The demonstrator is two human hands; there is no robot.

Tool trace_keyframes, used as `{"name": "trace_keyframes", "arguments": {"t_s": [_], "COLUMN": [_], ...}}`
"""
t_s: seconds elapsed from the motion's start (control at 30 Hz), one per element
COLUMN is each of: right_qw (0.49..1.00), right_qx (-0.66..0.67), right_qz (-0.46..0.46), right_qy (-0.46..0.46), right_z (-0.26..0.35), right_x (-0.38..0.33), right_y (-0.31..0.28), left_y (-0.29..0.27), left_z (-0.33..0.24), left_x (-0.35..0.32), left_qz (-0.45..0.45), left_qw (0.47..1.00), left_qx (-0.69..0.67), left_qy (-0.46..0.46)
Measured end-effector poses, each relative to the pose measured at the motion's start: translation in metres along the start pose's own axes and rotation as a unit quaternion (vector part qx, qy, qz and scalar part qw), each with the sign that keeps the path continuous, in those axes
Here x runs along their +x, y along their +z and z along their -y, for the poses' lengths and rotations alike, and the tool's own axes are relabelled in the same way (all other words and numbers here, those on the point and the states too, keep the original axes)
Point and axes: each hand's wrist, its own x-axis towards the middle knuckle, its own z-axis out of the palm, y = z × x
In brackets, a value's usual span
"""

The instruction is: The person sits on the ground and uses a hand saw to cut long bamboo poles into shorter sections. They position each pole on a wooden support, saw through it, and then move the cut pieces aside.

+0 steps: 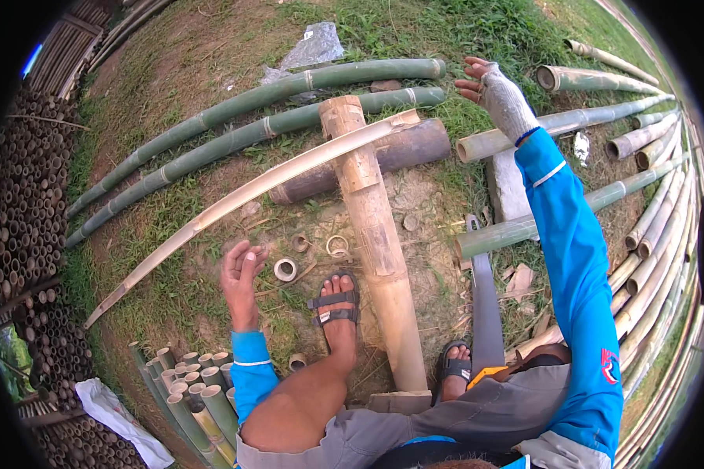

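My bare left hand [241, 275] hangs open just beside a little bamboo ring [285, 269] on the dirt, while my gloved right hand [499, 92] spreads open above the green bamboo poles [571, 119], tan bamboo trunk [375, 234] between my sandalled feet.

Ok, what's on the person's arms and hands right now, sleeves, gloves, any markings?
Both arms wear long bright blue sleeves. The right sleeve has a thin white band near the wrist and a small red and white emblem near the upper arm. The right hand wears a grey knit glove that leaves the fingertips uncovered. The left sleeve has a white band near the cuff; the left hand is bare.
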Motion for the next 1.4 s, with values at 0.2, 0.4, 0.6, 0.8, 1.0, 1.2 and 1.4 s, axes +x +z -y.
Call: {"name": "trace_keyframes", "arguments": {"t_s": [0.2,0.4,0.6,0.8,1.0,1.2,1.4], "right_qw": [0.884,0.875,0.847,0.866,0.863,0.879,0.876], "right_qx": [-0.457,-0.463,-0.104,0.198,0.108,0.176,0.313], "right_qz": [0.090,-0.139,-0.492,-0.420,-0.426,-0.381,-0.241], "right_qy": [0.031,0.014,0.171,0.187,0.249,0.226,0.275], "right_z": [-0.015,-0.044,-0.084,-0.110,-0.078,-0.057,-0.063], "right_x": [-0.160,-0.272,-0.279,-0.271,-0.241,-0.255,-0.278], "right_y": [-0.033,-0.090,-0.219,-0.242,-0.236,-0.216,-0.112], "left_y": [0.014,0.047,0.124,0.206,0.230,0.224,0.211], "left_z": [0.026,0.033,0.012,-0.024,-0.022,-0.023,-0.028], "left_x": [-0.005,-0.014,-0.018,-0.039,-0.060,-0.073,-0.055], "left_qz": [-0.016,0.065,0.224,0.379,0.429,0.365,0.361], "left_qw": [0.999,0.994,0.968,0.904,0.875,0.889,0.902], "left_qx": [0.044,0.088,0.087,0.144,0.164,0.177,0.194], "left_qy": [0.000,0.023,0.072,0.138,0.153,0.214,0.134]}}
